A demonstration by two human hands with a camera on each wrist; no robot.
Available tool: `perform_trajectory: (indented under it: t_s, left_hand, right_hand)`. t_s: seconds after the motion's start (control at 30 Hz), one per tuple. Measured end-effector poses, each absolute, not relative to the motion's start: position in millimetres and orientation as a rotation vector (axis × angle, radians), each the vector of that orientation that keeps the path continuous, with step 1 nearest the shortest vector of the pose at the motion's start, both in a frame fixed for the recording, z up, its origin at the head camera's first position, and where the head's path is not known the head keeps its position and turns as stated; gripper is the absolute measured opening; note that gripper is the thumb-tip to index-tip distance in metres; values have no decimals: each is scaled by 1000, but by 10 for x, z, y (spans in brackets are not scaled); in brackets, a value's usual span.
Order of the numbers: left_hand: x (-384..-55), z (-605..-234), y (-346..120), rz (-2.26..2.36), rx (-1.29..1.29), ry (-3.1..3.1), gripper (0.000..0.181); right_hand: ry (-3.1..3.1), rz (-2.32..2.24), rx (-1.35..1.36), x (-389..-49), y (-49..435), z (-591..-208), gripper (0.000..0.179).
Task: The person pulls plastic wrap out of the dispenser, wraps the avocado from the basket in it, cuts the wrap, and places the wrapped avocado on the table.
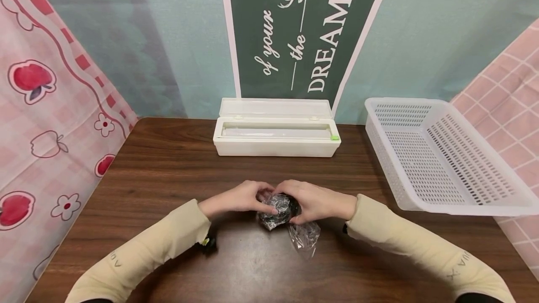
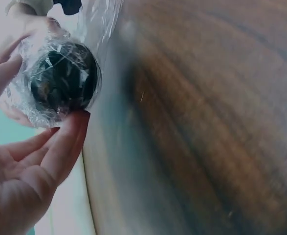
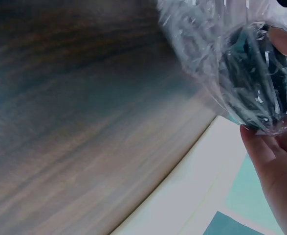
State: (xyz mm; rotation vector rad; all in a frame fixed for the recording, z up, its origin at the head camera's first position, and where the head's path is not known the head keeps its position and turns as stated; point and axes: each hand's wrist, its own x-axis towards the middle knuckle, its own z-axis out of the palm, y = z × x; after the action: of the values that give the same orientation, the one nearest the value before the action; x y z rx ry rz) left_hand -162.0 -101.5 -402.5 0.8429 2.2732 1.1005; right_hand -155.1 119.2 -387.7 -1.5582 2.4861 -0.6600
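A dark, rounded object [image 2: 65,81] is wrapped in crinkled clear cling film [image 1: 304,236], with a loose tail of film hanging toward the table front. My left hand [image 1: 248,198] holds it from the left, thumb across the near side and fingers around the far side. From the right, my right hand [image 1: 313,201] grips the same bundle between thumb and fingers, as the right wrist view also shows. Film covers the dark surface [image 3: 258,81], so its exact kind does not show. The bundle is close over the tabletop in the head view.
A white cling film dispenser box [image 1: 275,148] with its lid up stands at the back of the brown wooden table [image 1: 168,162], a roll inside. At the right sits a white perforated plastic basket [image 1: 404,195]. Curtains and a green printed banner [image 1: 261,13] hang behind.
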Motion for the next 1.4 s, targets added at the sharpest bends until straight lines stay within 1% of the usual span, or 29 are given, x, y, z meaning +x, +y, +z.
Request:
perform_trajectory:
  t_s: [0.3, 0.47, 0.57, 0.77, 0.93, 1.1, 1.4]
  left_hand:
    - [-1511, -4091, -1016, 1081, 761, 2306, 47]
    - [-1459, -4111, -1036, 1076, 731, 2318, 46]
    - [-1442, -4127, -1046, 1083, 729, 2331, 47]
    - [-1426, -4154, -1058, 1108, 712, 2308, 58]
    - [-1416, -4156, -1077, 1130, 700, 2276, 59]
    - [-1397, -4176, -1088, 1124, 688, 2274, 60]
    - [-1373, -4196, -1089, 1092, 656, 2318, 63]
  right_hand:
    - [2356, -570, -1604, -1573, 1123, -3859, 66]
    - [2339, -520, -1599, -1566, 1103, -3888, 67]
    - [2339, -528, -1588, -1561, 1112, -3878, 70]
    - [2377, -646, -1521, -1578, 1195, -3808, 78]
    - [2438, -643, -1429, -1606, 1275, -3799, 78]
    - [2443, -646, -1336, -1645, 1347, -3824, 71]
    - [2366, -670, -1184, -1710, 1427, -3912, 49]
